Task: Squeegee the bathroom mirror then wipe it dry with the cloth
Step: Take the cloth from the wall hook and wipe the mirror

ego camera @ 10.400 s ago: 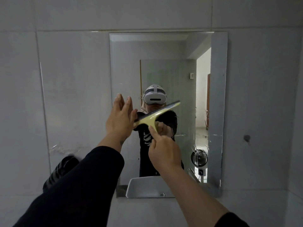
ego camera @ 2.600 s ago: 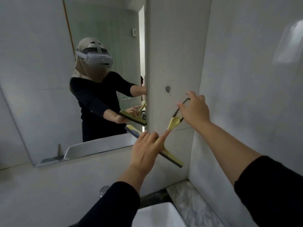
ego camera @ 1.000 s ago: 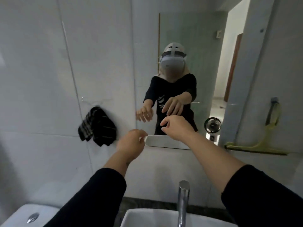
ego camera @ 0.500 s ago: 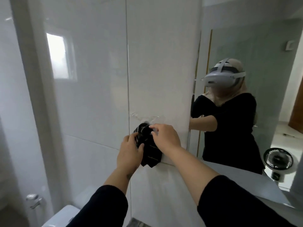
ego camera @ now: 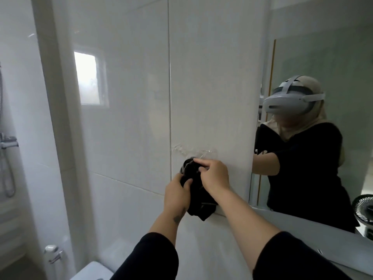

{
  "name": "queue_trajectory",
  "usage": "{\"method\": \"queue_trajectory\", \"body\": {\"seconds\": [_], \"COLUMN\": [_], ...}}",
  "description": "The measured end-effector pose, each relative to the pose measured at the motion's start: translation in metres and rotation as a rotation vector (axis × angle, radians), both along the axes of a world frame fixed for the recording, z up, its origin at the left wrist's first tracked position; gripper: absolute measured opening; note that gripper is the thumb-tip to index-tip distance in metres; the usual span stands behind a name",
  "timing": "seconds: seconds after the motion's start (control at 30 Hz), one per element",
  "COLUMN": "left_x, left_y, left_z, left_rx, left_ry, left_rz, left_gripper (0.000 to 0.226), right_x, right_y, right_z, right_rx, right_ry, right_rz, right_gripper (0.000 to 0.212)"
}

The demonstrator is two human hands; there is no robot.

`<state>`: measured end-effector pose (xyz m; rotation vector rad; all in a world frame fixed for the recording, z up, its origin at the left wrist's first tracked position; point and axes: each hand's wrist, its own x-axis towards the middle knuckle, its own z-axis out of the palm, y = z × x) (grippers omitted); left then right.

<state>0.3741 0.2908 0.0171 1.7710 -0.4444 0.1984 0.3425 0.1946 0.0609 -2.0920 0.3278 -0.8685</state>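
Observation:
A dark striped cloth (ego camera: 198,201) hangs from a clear hook (ego camera: 193,152) on the white tiled wall, left of the mirror (ego camera: 314,65). My left hand (ego camera: 176,194) grips the cloth's left side from below. My right hand (ego camera: 215,175) holds its upper part, with the forefinger up near the hook. The mirror fills the right side and reflects a person in a headset and black top. The squeegee is out of view.
A toilet cistern (ego camera: 91,272) sits low at the left with a chrome valve (ego camera: 53,254) beside it. A shower hose and mixer (ego camera: 6,142) run along the far left edge. The mirror reflects a small black fan (ego camera: 363,207).
The view moved closer to the cloth. Both hands have tightened on it, the left now closed around its lower left side. It still hangs at the hook.

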Motion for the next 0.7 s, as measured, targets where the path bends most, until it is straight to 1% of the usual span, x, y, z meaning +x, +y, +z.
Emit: {"method": "queue_trajectory", "body": {"seconds": [0.13, 0.23, 0.27, 0.33, 0.43, 0.5, 0.53, 0.7], "left_x": [-0.028, -0.053, -0.063, -0.082, -0.107, -0.121, -0.127, -0.138], "left_y": [0.007, 0.008, 0.008, 0.007, -0.002, -0.012, -0.018, -0.05], "left_z": [0.031, 0.067, 0.08, 0.105, 0.136, 0.154, 0.162, 0.195], "left_rx": [-0.154, -0.316, -0.357, -0.398, -0.4, -0.398, -0.392, -0.393], "left_ry": [-0.013, -0.026, -0.021, -0.02, -0.084, -0.137, -0.166, -0.269], "left_rz": [-0.088, -0.207, -0.266, -0.392, -0.519, -0.569, -0.58, -0.607], "left_gripper": [0.015, 0.008, 0.008, 0.019, 0.031, 0.032, 0.031, 0.022], "right_x": [-0.029, -0.054, -0.063, -0.081, -0.106, -0.124, -0.133, -0.175], "right_y": [-0.003, -0.003, -0.003, -0.006, -0.016, -0.025, -0.03, -0.061], "right_z": [0.029, 0.049, 0.055, 0.065, 0.084, 0.103, 0.113, 0.161], "right_rx": [0.071, 0.022, -0.001, -0.013, -0.002, -0.019, -0.062, -0.36], "right_ry": [-0.099, -0.193, -0.205, -0.218, -0.286, -0.312, -0.321, -0.308], "right_rz": [0.068, 0.104, 0.129, 0.192, 0.227, 0.189, 0.149, -0.137], "right_gripper": [0.035, 0.035, 0.036, 0.04, 0.043, 0.044, 0.045, 0.047]}}
